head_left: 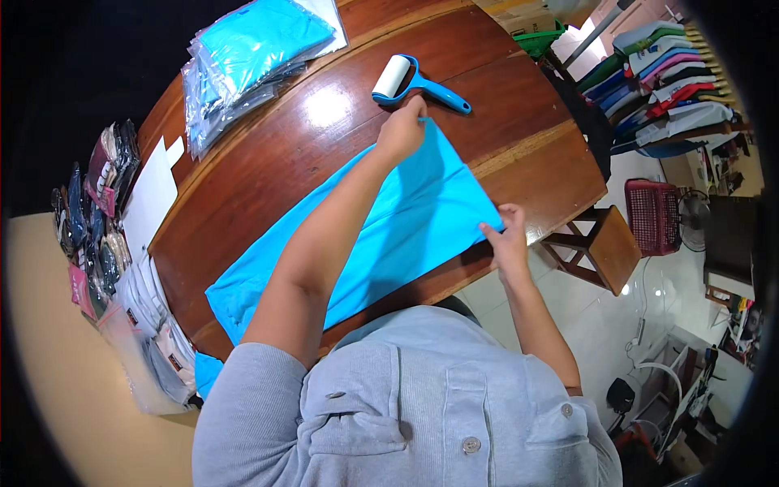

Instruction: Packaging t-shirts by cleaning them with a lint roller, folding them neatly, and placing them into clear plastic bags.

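A bright blue garment (pixel 406 227) lies spread flat across the brown wooden table (pixel 268 162). My left hand (pixel 401 130) reaches over it and pinches its far corner. My right hand (pixel 507 239) grips the near right corner at the table's edge. A blue-handled lint roller (pixel 414 83) with a white roll lies just beyond my left hand, not touched.
A stack of bagged blue garments (pixel 243 57) sits at the table's far left. White sheets (pixel 150 199) and more bagged clothes (pixel 101 235) lie left of the table. A wooden stool (pixel 600 243), a red basket (pixel 653 215) and shelves of folded clothes (pixel 665 73) stand at right.
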